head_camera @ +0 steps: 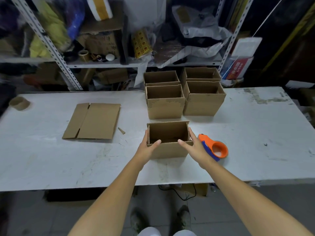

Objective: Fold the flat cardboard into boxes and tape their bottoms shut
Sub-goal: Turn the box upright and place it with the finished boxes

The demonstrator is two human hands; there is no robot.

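Centre, near the front edge of the table [51, 159]: open box [167, 150], upright, mouth up. Your left hand [147, 148] clasps its near left corner, fingers along the side wall, thumb over the near rim. Your right hand [196, 148] does the same at the near right corner. Orange tape dispenser [217, 149] just beside your right hand. Flat cardboard [92, 121] lies to the left, well apart. Four finished boxes [165, 108] grouped behind.

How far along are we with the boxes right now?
Done: four folded boxes stand at the back of the table, bottoms hidden. In hand: a fifth box, upright, gripped at its near corners by the left hand and right hand, tape dispenser beside it. Left: one flat cardboard sheet.
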